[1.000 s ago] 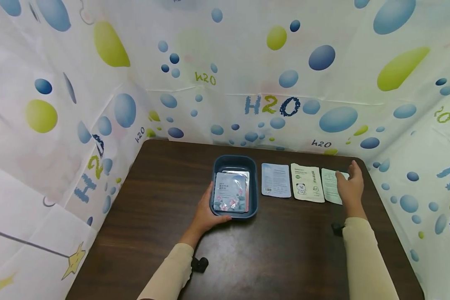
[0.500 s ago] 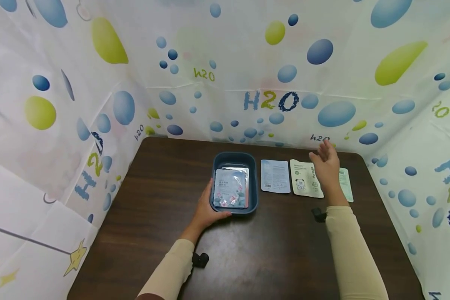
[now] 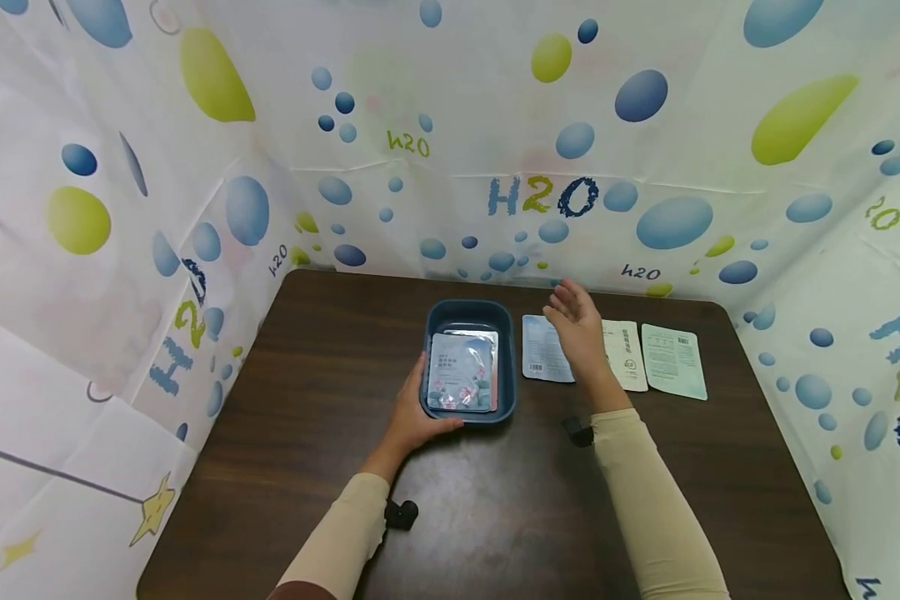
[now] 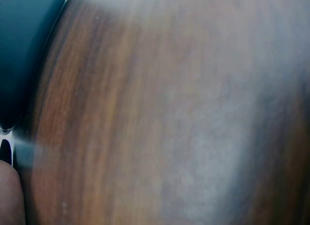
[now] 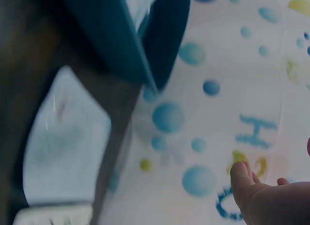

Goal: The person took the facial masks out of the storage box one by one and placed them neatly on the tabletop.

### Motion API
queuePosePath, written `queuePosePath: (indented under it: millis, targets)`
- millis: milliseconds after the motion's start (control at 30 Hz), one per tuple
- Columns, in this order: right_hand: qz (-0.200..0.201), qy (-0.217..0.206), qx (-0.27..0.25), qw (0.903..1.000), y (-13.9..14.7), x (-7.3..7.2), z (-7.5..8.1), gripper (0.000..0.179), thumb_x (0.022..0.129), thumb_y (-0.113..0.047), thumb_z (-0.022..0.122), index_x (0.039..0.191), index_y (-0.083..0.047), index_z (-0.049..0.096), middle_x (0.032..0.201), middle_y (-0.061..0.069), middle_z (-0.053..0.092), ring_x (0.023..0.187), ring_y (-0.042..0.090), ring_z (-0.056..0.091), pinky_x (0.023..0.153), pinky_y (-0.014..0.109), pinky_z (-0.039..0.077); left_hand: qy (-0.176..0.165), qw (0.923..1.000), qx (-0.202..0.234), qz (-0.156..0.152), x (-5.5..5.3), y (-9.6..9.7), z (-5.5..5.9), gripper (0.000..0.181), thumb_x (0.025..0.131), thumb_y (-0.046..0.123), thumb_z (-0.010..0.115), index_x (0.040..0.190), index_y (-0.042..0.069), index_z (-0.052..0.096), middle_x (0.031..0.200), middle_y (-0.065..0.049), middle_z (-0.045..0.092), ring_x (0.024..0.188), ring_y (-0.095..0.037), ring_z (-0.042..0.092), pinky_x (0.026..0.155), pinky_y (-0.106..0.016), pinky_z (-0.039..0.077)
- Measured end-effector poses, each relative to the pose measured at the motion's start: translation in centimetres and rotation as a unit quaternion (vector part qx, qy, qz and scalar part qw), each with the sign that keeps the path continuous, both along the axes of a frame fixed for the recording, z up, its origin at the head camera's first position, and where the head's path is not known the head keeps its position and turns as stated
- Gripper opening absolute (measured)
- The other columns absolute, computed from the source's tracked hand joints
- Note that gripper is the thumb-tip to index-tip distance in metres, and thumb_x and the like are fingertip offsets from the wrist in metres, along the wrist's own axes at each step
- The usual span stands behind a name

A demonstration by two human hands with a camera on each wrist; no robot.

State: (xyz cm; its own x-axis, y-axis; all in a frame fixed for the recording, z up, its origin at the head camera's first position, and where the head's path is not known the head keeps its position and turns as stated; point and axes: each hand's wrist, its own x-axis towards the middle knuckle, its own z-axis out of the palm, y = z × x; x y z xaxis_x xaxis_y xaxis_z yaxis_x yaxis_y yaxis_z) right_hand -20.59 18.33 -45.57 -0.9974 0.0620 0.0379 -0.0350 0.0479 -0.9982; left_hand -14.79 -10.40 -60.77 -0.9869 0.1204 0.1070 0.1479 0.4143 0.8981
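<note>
My left hand (image 3: 412,415) holds the near left corner of a dark blue plastic box (image 3: 507,400), fingers along its left wall and thumb across its front. Inside the box lie overlapping flat sachets, like face-mask packets; the top one (image 3: 459,371) is pale blue with pink flowers. My right hand (image 3: 581,337) is raised with relaxed fingers and holds nothing. In the head view it overlaps a light blue sachet (image 3: 542,350) and a cream sachet (image 3: 626,354), hiding part of each. A pale green sachet (image 3: 673,361) lies to their right, printed side up.
The dark wooden table (image 3: 307,375) meets a white bubble-printed sheet (image 3: 450,208) at its back edge. That sheet also hangs at both sides. A black wrist camera (image 3: 401,515) sits below the left hand, and another wrist camera (image 3: 576,432) by the right.
My right hand has swept left from above the pale green sachet, past the cream one, toward the light blue one. The green sachet is now uncovered. My left hand and the box have stayed put.
</note>
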Motion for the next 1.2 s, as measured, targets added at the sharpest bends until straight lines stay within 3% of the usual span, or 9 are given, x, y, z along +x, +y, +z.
queuePosePath:
  millis: [333, 633, 900, 1200]
  targets:
    - [0.041, -0.063, -0.049, 0.9960, -5.6, 0.9, -4.4, 0.054, 0.107, -0.003, 0.044, 0.159, -0.009, 0.031, 0.164, 0.018, 0.035, 0.152, 0.031, 0.036, 0.124, 0.046, 0.031, 0.002, 1.0000, -0.008, -0.005, -0.1, 0.1, 0.1, 0.133, 0.063, 0.039, 0.098, 0.165, 0.026, 0.015, 0.169, -0.009, 0.026, 0.153, -0.036, 0.032, 0.121, -0.064, 0.027]
    - [0.027, -0.120, -0.087, 0.9886, -8.6, 1.6, -7.8, 0.059, 0.104, -0.001, 0.043, 0.161, -0.007, 0.026, 0.168, 0.020, 0.026, 0.157, 0.033, 0.023, 0.127, 0.051, 0.023, 0.005, 1.0000, -0.004, -0.005, -0.2, 0.3, 0.2, 0.133, 0.062, 0.032, 0.099, 0.165, 0.021, 0.017, 0.169, -0.012, 0.027, 0.153, -0.036, 0.032, 0.122, -0.062, 0.027]
    - [0.000, -0.181, -0.070, 0.9809, -9.9, 1.7, -9.0, 0.068, 0.100, -0.009, 0.055, 0.161, -0.014, 0.027, 0.171, 0.015, 0.016, 0.160, 0.031, 0.015, 0.128, 0.049, 0.020, 0.003, 1.0000, -0.003, -0.003, -0.1, 0.3, 0.3, 0.132, 0.062, 0.031, 0.099, 0.165, 0.021, 0.016, 0.169, -0.011, 0.026, 0.153, -0.036, 0.031, 0.122, -0.061, 0.027]
    - [-0.004, -0.178, -0.091, 0.9798, -10.0, 1.6, -9.1, 0.069, 0.095, -0.004, 0.059, 0.158, -0.012, 0.030, 0.158, 0.022, 0.036, 0.147, 0.034, 0.035, 0.122, 0.053, 0.032, 0.007, 1.0000, 0.001, -0.004, 0.0, 0.1, 0.2, 0.130, 0.064, 0.027, 0.098, 0.165, 0.018, 0.016, 0.169, -0.013, 0.026, 0.153, -0.037, 0.031, 0.122, -0.062, 0.027]
